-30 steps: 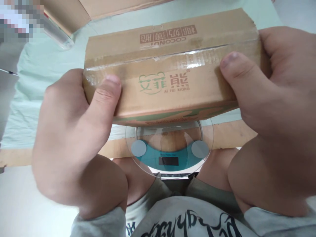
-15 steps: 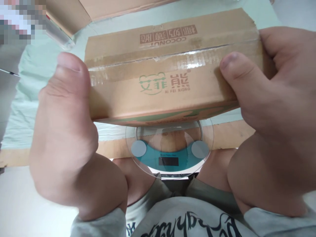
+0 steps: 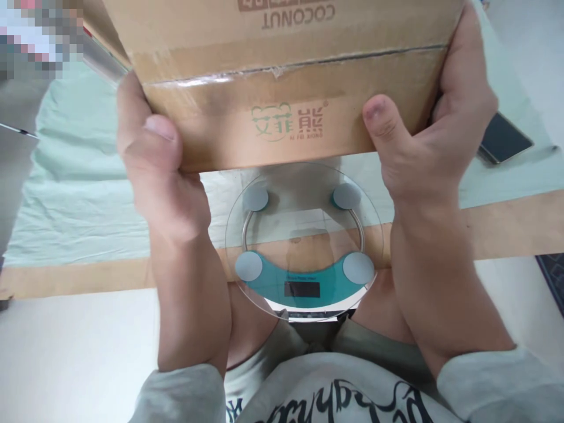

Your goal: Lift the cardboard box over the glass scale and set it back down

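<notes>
both hands grip a cardboard box [image 3: 282,88], one at each end, held up in the air above a round glass scale [image 3: 304,241] and not touching it. left hand [image 3: 154,158] is wrapped around the box's left end, thumb pressed flat on the near face by the lower left corner, fingers hidden behind the box. right hand [image 3: 423,141] clamps the right end, thumb on the near face near the lower right corner, palm and fingers running up the right side. box is sealed with clear tape along the top seam, tape torn a bit near the middle. green logo with small latin letters sits on the near face, and "coconut" is printed upside down on the top panel; the box's upper part is cut off by the frame edge. the scale lies flat under the box's near edge, clear disc with four grey round pads and a teal curved band holding a dark blank display. it rests partly on a pale green cloth [image 3: 79,194] and partly on a brown cardboard strip [image 3: 88,276] along the cloth's near edge. a dark phone [image 3: 502,138] lies on the cloth just right of the right hand. grey sleeves and a grey printed shirt at the bottom, bare knees behind the scale
</notes>
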The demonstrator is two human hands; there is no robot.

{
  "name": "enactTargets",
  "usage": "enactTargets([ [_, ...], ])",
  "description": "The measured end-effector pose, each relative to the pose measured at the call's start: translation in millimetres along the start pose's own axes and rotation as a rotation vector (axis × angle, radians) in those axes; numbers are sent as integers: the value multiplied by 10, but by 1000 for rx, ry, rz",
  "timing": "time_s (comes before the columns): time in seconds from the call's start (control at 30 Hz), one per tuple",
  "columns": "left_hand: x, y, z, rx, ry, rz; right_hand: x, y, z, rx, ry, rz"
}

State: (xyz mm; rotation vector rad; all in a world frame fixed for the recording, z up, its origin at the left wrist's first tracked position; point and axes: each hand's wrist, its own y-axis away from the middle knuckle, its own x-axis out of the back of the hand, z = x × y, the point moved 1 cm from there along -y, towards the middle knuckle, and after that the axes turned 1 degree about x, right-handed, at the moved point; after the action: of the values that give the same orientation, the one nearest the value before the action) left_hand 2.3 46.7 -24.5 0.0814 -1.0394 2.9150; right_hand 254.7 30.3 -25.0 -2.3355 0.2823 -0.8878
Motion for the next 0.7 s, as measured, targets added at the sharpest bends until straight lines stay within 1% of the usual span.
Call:
enactTargets([
  [0.03,12,-9,-58,-34,53,-32,-31,5,43,-13,24,-17],
  [0.07,24,-11,-106,-29,80,-40,-55,10,81,-22,35,-32],
  [0.2,49,26,-214,167,58,23,-94,18,167,-103,-21,-78],
  [0.3,43,51,-239,231,-2,73,-108,22,142,-176,-48,-79],
  [0.37,34,47,-241,237,-68,77,-119,29,105,-174,-26,-45],
  [0.43,31,35,-243,240,-130,76,-125,38,89,-171,43,23],
  [0.5,44,27,-272,254,-158,72,-125,45,121,-185,108,71],
  [0.53,57,26,-300,255,-177,70,-123,46,155,-181,107,80],
  [0.6,96,32,-380,252,-258,101,-126,43,241,-151,50,59],
  [0.7,139,44,-489,232,-359,195,-161,39,359,-134,-104,31],
])
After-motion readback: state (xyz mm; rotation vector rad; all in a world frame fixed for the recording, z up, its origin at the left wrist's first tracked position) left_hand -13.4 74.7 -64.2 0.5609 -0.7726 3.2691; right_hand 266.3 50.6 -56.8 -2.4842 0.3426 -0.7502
